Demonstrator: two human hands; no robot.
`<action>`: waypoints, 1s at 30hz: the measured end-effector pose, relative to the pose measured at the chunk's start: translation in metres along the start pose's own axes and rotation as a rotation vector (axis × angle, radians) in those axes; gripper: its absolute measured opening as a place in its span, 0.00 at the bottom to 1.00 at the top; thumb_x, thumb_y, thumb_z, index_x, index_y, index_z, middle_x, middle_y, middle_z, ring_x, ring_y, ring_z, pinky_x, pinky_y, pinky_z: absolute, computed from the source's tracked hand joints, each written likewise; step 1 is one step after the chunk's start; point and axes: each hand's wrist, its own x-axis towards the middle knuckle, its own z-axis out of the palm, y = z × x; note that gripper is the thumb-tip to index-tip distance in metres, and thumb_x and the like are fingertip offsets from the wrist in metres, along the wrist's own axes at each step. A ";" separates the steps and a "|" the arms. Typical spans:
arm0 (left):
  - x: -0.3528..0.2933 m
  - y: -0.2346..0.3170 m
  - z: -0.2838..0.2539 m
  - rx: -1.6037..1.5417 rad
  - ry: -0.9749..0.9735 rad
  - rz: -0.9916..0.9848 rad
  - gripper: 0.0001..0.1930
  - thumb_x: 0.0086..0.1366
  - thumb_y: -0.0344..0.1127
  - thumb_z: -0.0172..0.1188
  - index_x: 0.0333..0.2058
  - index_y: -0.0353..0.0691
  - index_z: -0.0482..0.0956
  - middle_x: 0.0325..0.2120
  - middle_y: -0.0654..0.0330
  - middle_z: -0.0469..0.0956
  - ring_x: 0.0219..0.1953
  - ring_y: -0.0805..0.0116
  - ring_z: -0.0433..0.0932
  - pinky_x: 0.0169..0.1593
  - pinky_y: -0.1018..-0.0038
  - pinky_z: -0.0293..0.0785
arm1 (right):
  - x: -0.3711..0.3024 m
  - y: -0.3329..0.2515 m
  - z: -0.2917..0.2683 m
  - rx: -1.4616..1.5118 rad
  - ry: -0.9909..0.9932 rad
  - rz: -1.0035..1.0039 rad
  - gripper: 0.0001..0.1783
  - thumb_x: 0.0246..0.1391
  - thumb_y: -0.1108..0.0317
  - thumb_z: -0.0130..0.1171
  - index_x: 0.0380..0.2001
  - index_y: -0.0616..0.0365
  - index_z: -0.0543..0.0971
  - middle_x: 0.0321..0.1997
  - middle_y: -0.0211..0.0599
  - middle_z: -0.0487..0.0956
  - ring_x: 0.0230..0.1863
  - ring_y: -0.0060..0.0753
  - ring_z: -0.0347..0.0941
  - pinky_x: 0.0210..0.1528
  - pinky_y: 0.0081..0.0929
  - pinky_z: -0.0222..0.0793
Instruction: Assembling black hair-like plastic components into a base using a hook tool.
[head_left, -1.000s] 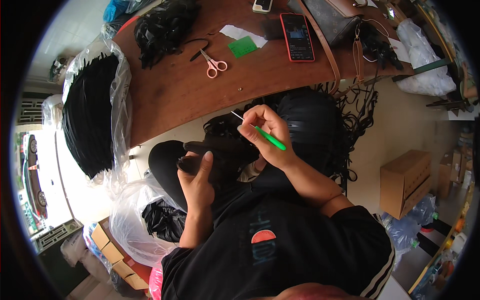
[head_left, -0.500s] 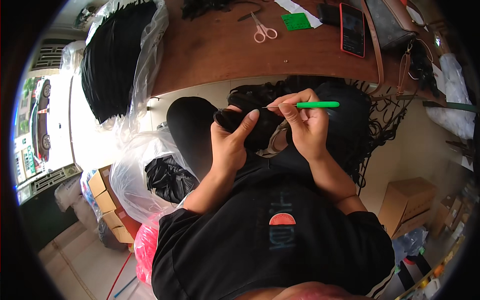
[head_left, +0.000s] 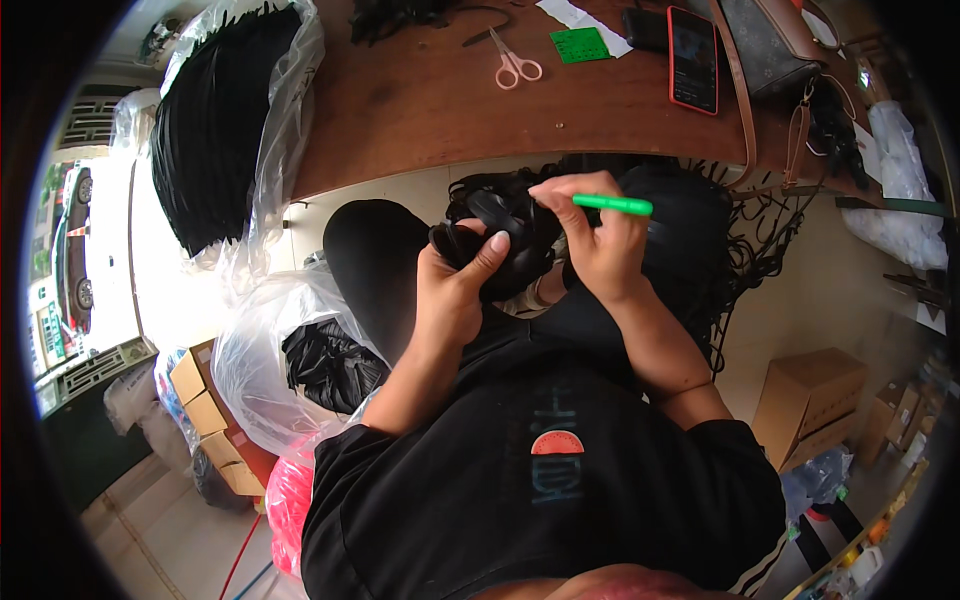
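Note:
My left hand is closed on a bunch of glossy black hair, with the thumb pressed on top. Part of the hair stands folded above the fingers, and loose curls spread over my lap. In my right hand is a slim crochet hook with a green handle, pinched between thumb and fingers and pointing left. The right fingertips meet the upper right side of the hair. Fingers and hair hide the hook's metal tip.
Across my knees stands a brown table with pink scissors, a green card, a red-edged phone and a handbag. Black strands fill a plastic bag at left. Cartons sit on the floor.
My right hand has shifted slightly left, and the thin metal shaft that showed before is now hidden. More curled hair now shows between my hands. The view has shifted slightly.

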 end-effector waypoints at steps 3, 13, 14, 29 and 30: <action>-0.001 0.017 -0.006 -0.189 -0.390 -0.267 0.16 0.56 0.33 0.69 0.41 0.32 0.79 0.31 0.61 0.80 0.35 0.71 0.78 0.44 0.77 0.73 | 0.018 0.030 -0.004 0.289 -0.008 0.432 0.11 0.61 0.66 0.59 0.31 0.64 0.74 0.32 0.42 0.83 0.34 0.25 0.80 0.37 0.22 0.77; 0.010 -0.005 0.005 0.291 -0.304 0.187 0.42 0.60 0.24 0.65 0.68 0.36 0.52 0.56 0.59 0.70 0.48 0.79 0.71 0.55 0.77 0.68 | 0.018 -0.024 -0.021 0.210 -0.332 0.396 0.12 0.62 0.62 0.59 0.32 0.62 0.78 0.27 0.28 0.77 0.28 0.15 0.69 0.32 0.16 0.64; 0.009 -0.003 0.008 0.236 -0.318 0.180 0.44 0.60 0.24 0.65 0.69 0.38 0.47 0.55 0.59 0.71 0.49 0.77 0.71 0.55 0.76 0.68 | 0.016 -0.026 -0.020 0.201 -0.307 0.394 0.11 0.60 0.63 0.61 0.31 0.62 0.78 0.26 0.26 0.76 0.28 0.14 0.67 0.31 0.16 0.63; 0.008 0.007 0.004 -0.395 -0.164 -0.196 0.35 0.64 0.31 0.62 0.66 0.36 0.55 0.50 0.53 0.75 0.51 0.62 0.76 0.57 0.66 0.72 | 0.010 -0.019 -0.055 0.990 0.102 0.263 0.18 0.66 0.49 0.48 0.33 0.52 0.67 0.25 0.22 0.60 0.20 0.16 0.51 0.26 0.17 0.51; 0.008 0.006 0.009 -0.337 -0.163 -0.200 0.31 0.63 0.30 0.63 0.62 0.35 0.61 0.47 0.55 0.76 0.48 0.65 0.77 0.54 0.69 0.73 | 0.006 -0.023 -0.044 0.844 0.061 0.296 0.22 0.64 0.45 0.50 0.31 0.54 0.67 0.23 0.23 0.59 0.19 0.13 0.48 0.22 0.15 0.45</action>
